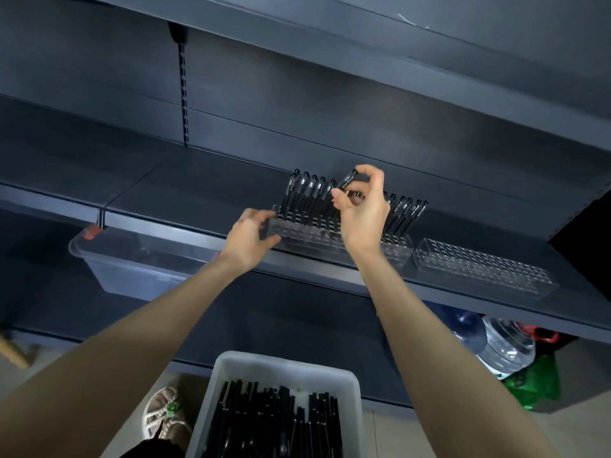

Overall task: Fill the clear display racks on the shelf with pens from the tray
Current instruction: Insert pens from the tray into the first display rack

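A clear display rack (309,234) stands on the dark shelf (185,193), with several black pens upright in its back rows at the left (302,196) and right (408,214). My left hand (249,236) grips the rack's left end. Over the rack's middle, my right hand (362,209) pinches a tilted black pen (345,184), tip down toward the holes. A second clear rack (482,271) lies to the right with no pens in it. The white tray (218,398) at the bottom holds many black pens (277,424).
A clear plastic bin (132,266) with a red latch hangs below the shelf edge at the left. Water jugs (502,342) and a green bag (532,385) sit on the floor at the right. A sandalled foot (163,416) is beside the tray.
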Demonstrator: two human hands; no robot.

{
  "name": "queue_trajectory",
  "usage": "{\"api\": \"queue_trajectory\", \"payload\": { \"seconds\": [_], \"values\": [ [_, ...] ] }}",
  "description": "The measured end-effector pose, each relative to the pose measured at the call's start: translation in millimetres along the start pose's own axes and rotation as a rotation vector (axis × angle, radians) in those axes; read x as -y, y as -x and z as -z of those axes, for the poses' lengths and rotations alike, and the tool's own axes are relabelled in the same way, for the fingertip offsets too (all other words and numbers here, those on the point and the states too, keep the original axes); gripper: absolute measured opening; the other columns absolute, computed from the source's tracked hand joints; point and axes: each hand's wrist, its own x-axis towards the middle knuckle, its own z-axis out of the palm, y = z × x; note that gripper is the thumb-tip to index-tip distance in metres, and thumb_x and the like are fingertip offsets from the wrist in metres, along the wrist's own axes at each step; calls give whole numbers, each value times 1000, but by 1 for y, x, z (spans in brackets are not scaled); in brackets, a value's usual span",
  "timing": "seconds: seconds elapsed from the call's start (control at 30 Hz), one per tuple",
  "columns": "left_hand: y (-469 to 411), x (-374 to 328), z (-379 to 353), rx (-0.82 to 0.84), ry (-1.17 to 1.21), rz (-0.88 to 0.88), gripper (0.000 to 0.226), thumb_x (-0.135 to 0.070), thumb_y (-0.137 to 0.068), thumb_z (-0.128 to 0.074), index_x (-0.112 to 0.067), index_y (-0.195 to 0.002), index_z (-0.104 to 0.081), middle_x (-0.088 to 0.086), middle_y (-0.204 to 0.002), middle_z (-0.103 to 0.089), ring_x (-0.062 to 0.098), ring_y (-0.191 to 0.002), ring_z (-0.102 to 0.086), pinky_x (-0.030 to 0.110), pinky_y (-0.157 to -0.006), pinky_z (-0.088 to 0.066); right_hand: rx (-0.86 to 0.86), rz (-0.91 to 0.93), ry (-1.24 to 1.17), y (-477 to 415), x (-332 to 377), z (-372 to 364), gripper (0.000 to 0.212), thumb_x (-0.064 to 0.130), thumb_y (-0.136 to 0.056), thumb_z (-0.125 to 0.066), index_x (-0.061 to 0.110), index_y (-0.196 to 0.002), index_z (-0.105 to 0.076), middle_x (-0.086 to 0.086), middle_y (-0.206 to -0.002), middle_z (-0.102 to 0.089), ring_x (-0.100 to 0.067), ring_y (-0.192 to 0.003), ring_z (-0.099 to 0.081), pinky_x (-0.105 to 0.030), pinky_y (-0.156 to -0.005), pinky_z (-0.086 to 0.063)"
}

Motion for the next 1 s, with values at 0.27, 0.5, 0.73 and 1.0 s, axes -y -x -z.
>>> {"api": "queue_trajectory", "payload": {
  "seconds": [0.27, 0.5, 0.73, 1.0],
  "values": [
    [-34, 23, -20, -46, 24, -12, 50, -16, -83, -70, -13, -129, -51, 6, -123, -57, 18, -97, -59, 39, -91, -50, 35, 148, 80, -28, -25, -37, 39, 0, -84, -65, 7, -120, -50, -7, -90, -57, -23, -70, -63, -6, -62, -42],
    [-32, 32, -29, -147, 93, -58, 40, -17, -85, -68, -13, -123, -57, 5, -108, -65, 16, -88, -63, 33, -87, -51, 147, 219, 211, -21, -38, -56, 39, -1, -85, -65, 5, -121, -51, -6, -90, -55, -23, -71, -61, -28, -69, -52],
    [-31, 34, -29, -153, 90, -75, 41, -16, -85, -68, -12, -124, -57, 8, -107, -66, 17, -89, -64, 31, -87, -51, 232, 238, 472, -20, -40, -64, 33, 9, -88, -63, 8, -119, -50, -6, -92, -60, -26, -78, -60, -46, -73, -51],
    [-32, 30, -22, -64, 63, -47, 44, -12, -84, -68, -14, -125, -53, 4, -103, -62, 17, -88, -63, 37, -88, -51, 235, 193, 502, -16, -36, -58, 49, 14, -88, -64, 19, -133, -45, -4, -102, -62, -23, -82, -62, -40, -76, -51]
  ]
}}
